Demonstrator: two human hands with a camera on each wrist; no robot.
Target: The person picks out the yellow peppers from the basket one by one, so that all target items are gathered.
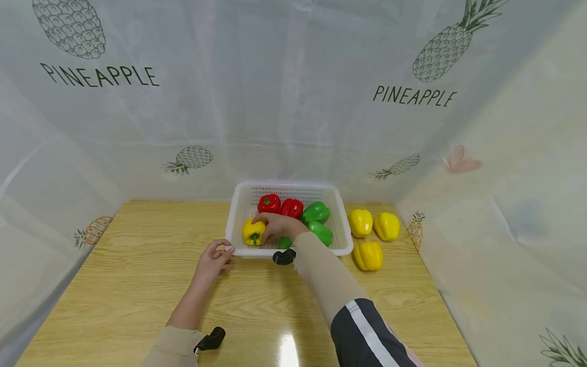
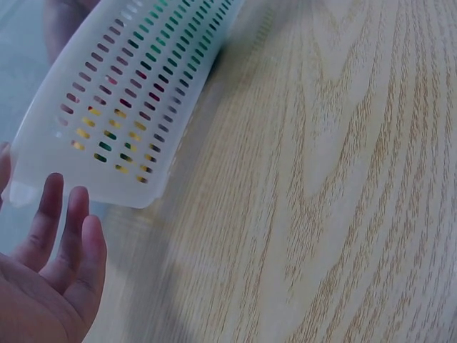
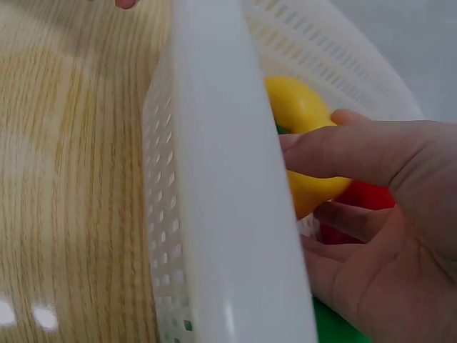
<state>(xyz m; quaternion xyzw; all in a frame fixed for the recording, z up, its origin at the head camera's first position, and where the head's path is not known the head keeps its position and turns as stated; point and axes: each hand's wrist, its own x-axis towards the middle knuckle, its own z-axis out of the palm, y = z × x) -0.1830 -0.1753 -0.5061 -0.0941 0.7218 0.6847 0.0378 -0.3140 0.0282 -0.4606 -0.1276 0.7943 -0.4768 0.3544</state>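
A white plastic basket (image 1: 341,224) stands at the table's far side. Inside its left end, a yellow bell pepper (image 1: 254,232) is gripped by my right hand (image 1: 279,227). The right wrist view shows thumb and fingers round this pepper, its green stem partly hidden. My left hand (image 1: 214,260) holds the basket's front left corner by the rim; its other fingers (image 2: 77,229) hang loosely beside the wall. Two red bell peppers (image 1: 269,204) lie behind the right hand. Green bell peppers (image 1: 316,212) lie at the right, another partly covered by the hand.
Three yellow bell peppers (image 1: 368,256) sit on the wooden table (image 1: 151,265) right of the basket. A pale curtain (image 1: 293,102) with pineapple prints hangs behind and at both sides. A black wrist-worn device (image 1: 284,256) is on the right sleeve, another (image 1: 212,339) on the left.
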